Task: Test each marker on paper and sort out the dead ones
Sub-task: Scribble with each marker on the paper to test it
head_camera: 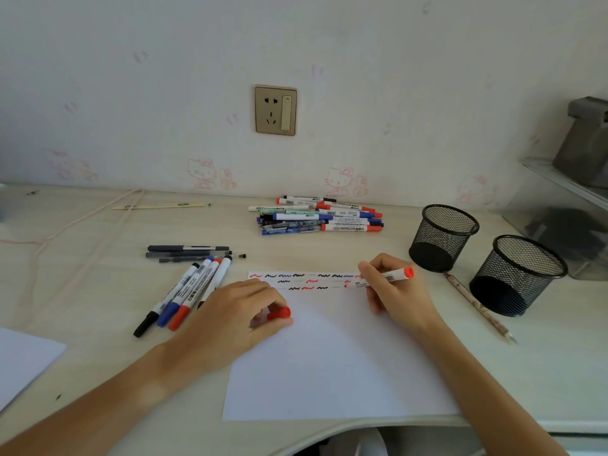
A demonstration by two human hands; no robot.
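Head view, starting at my fingers: my right hand (pixel 391 291) pinches a red marker (pixel 385 278) in a writing grip, fingers curled round the barrel, its tip down on the paper (pixel 329 363) at the right end of the rows of squiggles (pixel 302 281). My left hand (pixel 240 314) rests on the paper's left edge, fingertips holding the red cap (pixel 279 313).

I judge I am mid-test on this marker. Whether it is laying ink I cannot tell; my hand hides the tip. Next comes reading the mark, then bringing cap and marker together and putting the marker with the right group.

Outward from the hands, four capped markers (pixel 184 291) lie fanned just left of the paper, with a few dark pens (pixel 189 251) beyond them. These look like already sorted ones, though which are live or dead I cannot say. A pile (pixel 317 215) of pens and markers, presumably untested, sits well beyond the paper near the wall.

Containers: two black mesh cups (pixel 442 236) (pixel 518 274) stand to the right of the paper, and nothing shows inside either. A pencil (pixel 478 307) lies on the desk (pixel 98 291) just beside the nearer one. A clear bin (pixel 559 222) at far right holds something dark I cannot make out.
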